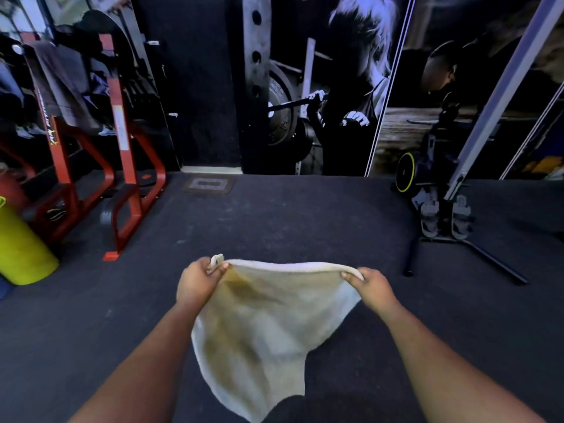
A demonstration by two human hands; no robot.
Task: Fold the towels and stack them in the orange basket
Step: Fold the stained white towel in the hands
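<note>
Above the dark gym floor (274, 215), our left hand (198, 280) and right hand (370, 285) each pinch a top corner of a cream towel (268, 331) that hangs limp, looking soft, light and best held by its corners.

A cream towel (268, 328) is hanging in the air above the dark floor (274, 221), its top edge stretching level and taut while the rest is drooping down to a rounded point. Yellowish-brown stains are showing across its upper left and lower parts.
</note>
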